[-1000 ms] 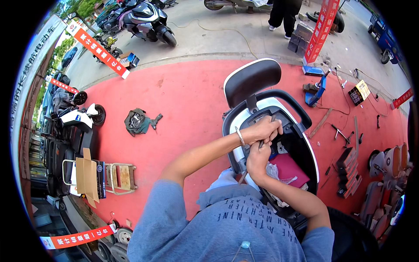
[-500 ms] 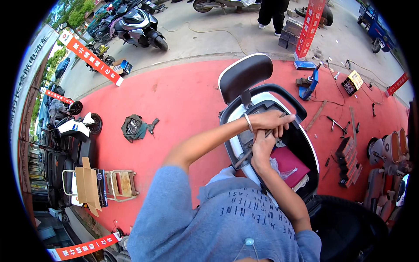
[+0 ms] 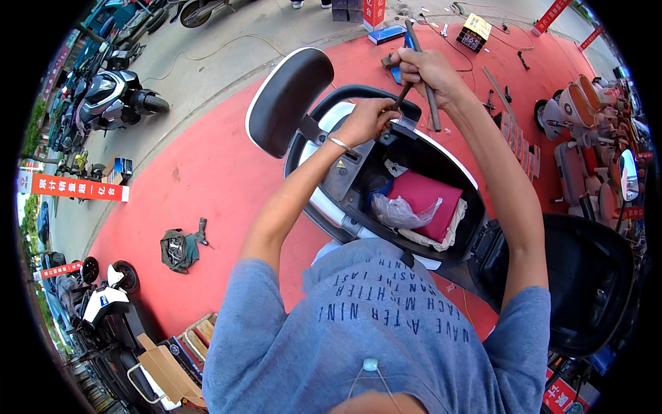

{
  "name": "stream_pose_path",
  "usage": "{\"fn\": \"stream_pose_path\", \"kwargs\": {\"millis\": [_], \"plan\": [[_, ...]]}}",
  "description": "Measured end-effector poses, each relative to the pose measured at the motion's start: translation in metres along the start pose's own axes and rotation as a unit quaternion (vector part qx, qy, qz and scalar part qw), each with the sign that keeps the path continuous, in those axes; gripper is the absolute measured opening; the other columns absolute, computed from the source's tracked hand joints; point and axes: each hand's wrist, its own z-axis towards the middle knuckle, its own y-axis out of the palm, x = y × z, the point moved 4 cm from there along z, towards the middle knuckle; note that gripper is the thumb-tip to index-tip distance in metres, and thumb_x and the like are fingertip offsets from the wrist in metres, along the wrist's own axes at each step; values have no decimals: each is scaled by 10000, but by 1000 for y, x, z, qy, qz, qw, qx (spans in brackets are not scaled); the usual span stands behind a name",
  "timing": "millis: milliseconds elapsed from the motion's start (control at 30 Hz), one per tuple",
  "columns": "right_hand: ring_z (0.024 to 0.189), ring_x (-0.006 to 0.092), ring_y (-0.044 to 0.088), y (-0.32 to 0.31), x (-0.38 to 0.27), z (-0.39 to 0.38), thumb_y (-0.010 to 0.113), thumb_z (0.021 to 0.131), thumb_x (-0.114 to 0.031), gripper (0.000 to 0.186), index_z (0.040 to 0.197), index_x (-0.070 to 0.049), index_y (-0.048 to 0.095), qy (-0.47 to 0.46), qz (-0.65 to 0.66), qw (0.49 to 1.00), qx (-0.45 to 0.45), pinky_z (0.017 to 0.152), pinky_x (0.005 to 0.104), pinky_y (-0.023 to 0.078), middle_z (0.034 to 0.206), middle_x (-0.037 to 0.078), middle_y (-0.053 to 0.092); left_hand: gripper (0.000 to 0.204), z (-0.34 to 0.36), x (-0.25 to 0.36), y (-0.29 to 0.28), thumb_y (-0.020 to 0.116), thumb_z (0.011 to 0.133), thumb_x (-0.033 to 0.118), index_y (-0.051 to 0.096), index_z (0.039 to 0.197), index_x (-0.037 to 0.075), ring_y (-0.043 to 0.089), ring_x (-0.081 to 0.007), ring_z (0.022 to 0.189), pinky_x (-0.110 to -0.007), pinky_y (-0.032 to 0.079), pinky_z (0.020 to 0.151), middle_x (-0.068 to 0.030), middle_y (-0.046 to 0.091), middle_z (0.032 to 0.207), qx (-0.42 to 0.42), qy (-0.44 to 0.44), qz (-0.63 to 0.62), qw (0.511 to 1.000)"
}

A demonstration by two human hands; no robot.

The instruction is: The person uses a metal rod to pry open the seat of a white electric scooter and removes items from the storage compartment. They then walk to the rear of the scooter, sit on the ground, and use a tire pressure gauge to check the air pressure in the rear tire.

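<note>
My right hand grips a long dark metal bar, held upright-slanted above the rear of the scooter. Below and left of it, my left hand is closed on a thinner dark rod, at the mounting area just behind the open storage bay. The bay holds a pink pad, a crumpled clear plastic bag and pale cloth. A black padded backrest stands to the left of my hands. The open seat lies flipped over at the right.
The red mat carries a tool bag, a blue box, a yellow-black box and several loose tools. Parked scooters line the left; small ride-on vehicles crowd the right. An open cardboard box is at lower left.
My right hand has risen and moved apart from my left, carrying the metal bar. My left hand stays low at the scooter's rear. The camera view has shifted, bringing the open seat more into sight.
</note>
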Motion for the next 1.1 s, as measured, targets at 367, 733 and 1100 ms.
{"fn": "stream_pose_path", "kwargs": {"millis": [367, 733, 1100], "plan": [[495, 47, 313, -47, 55, 25, 477, 871, -143, 184, 858, 36, 517, 24, -15, 994, 101, 437, 202, 258, 554, -55, 335, 98, 52, -68, 33, 554, 785, 39, 569, 835, -43, 566, -201, 559, -303, 461, 556, -135, 565, 620, -81, 59, 54, 994], [504, 60, 311, -53, 57, 24, 468, 889, -169, 202, 852, 26, 504, 7, -12, 997, 73, 467, 221, 283, 560, -50, 317, 85, 59, -73, 29, 543, 785, 35, 558, 812, -45, 567, -228, 556, -320, 440, 524, -137, 563, 620, -65, 138, 88, 984], [532, 60, 331, -62, 51, 23, 473, 891, -204, 252, 818, 31, 525, 26, -59, 997, -52, 495, 204, 299, 579, -41, 345, 118, 53, -60, 29, 588, 779, 86, 563, 773, -29, 567, -263, 569, -336, 438, 532, -153, 563, 621, -52, 126, 101, 986]]}}
